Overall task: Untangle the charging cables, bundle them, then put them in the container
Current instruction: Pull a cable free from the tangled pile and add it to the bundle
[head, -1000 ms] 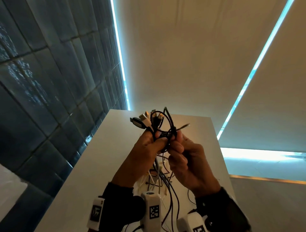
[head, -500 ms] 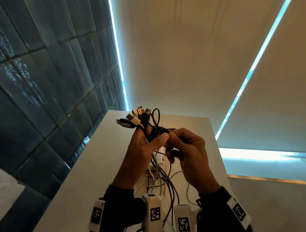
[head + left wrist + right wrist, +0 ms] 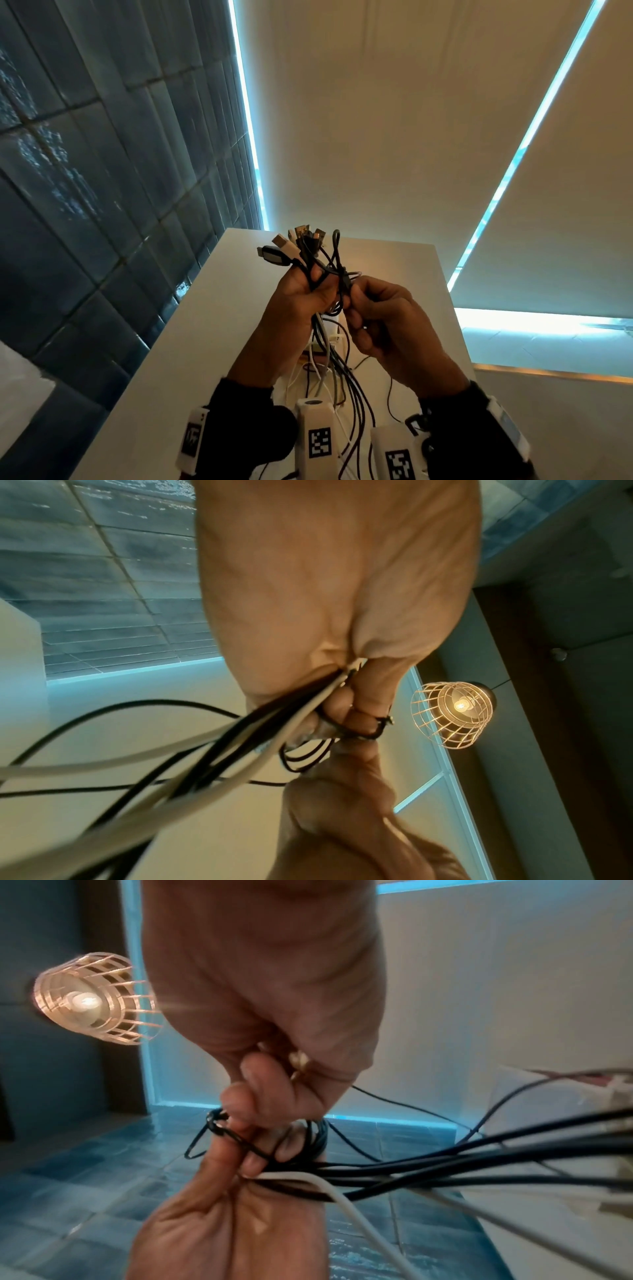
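Note:
Over the white table (image 3: pixel 205 342), my left hand (image 3: pixel 320 284) grips a bundle of black and white charging cables (image 3: pixel 325 346). Their plug ends (image 3: pixel 294 243) fan out above my fist, and the loose lengths hang down toward the table. My right hand (image 3: pixel 352 294) pinches a thin black cable (image 3: pixel 337 253) that loops around the bundle just right of my left thumb. In the left wrist view the cables (image 3: pixel 240 737) leave my left fist. The right wrist view shows the thin black loop (image 3: pixel 219 1123) between my right fingertips. A white boxy thing (image 3: pixel 330 337) shows partly behind the hanging cables.
A blue tiled wall (image 3: pixel 85 171) runs along the table's left side. A lit wire-cage lamp (image 3: pixel 452 715) hangs close by, also seen as the lamp (image 3: pixel 92 999) in the right wrist view. A white box edge (image 3: pixel 548 1096) sits behind the trailing cables.
Both hands and the bundle drifted left. My right hand turned and curled in, shifting its pinch on the thin black cable, whose loop now stands higher above the bundle.

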Tool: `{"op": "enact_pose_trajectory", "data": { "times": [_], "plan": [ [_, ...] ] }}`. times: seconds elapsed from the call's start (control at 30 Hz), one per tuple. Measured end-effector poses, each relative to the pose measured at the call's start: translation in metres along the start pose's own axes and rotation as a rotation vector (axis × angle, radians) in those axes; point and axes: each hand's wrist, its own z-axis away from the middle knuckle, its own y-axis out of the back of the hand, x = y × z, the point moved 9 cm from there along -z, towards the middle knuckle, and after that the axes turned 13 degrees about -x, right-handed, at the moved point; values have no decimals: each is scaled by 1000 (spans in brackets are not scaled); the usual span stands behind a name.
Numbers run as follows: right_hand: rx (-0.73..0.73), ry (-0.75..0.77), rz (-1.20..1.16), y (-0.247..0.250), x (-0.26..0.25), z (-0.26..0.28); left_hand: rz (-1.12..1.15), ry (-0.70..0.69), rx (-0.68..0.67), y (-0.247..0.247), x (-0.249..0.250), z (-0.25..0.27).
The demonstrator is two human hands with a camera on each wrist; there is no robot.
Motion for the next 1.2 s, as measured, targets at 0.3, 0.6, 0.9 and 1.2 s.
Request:
{"op": "enact_pose_trajectory", "data": {
  "times": [0.3,0.6,0.9,1.2],
  "plan": [
    [2,2,197,0,-8,6,49,93,14,-2,-2,2],
    [316,164,705,6,-37,15,-262,4,151,6,19,2],
    [338,310,1126,-4,-64,9,-416,9,142,-7,11,1],
    [489,315,389,62,-59,16,-381,-14,198,12,11,8]
  ]
}}
